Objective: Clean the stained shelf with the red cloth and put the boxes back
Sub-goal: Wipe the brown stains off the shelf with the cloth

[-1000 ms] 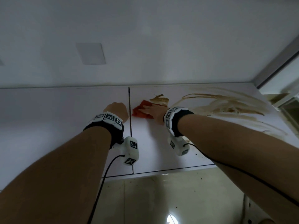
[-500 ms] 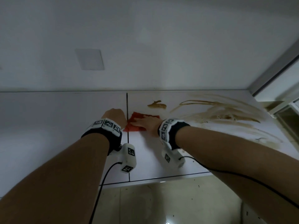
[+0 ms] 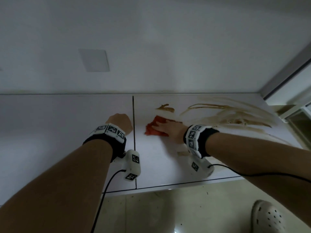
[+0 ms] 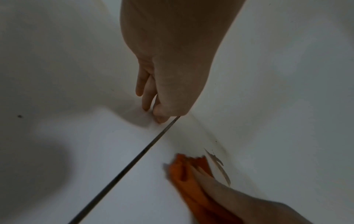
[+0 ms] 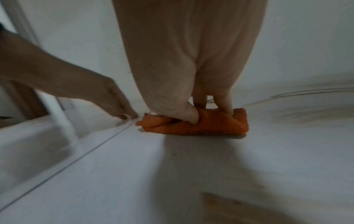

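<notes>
The red cloth (image 3: pixel 152 130) lies bunched on the white shelf (image 3: pixel 50 132), just right of the dark seam (image 3: pixel 134 132). My right hand (image 3: pixel 166 128) presses down on it. In the right wrist view its thumb and fingers dig into the red cloth (image 5: pixel 210 122), which bulges between them. A small brown stain (image 3: pixel 165 108) sits just beyond the cloth. Long brown smears (image 3: pixel 227 116) spread to the right. My left hand (image 3: pixel 120 122) holds nothing and rests on its fingertips (image 4: pixel 159 118) left of the seam. No boxes are in view.
A white wall with a square plate (image 3: pixel 94 60) rises behind the shelf. A window frame (image 3: pixel 294 115) bounds the shelf's right end. Below the shelf's front edge (image 3: pixel 185 183) are pale floor tiles and a white perforated shoe (image 3: pixel 267 217).
My right hand slid the cloth from beside the small stain towards me and up to the seam, then a little back to the right. The left hand has stayed put.
</notes>
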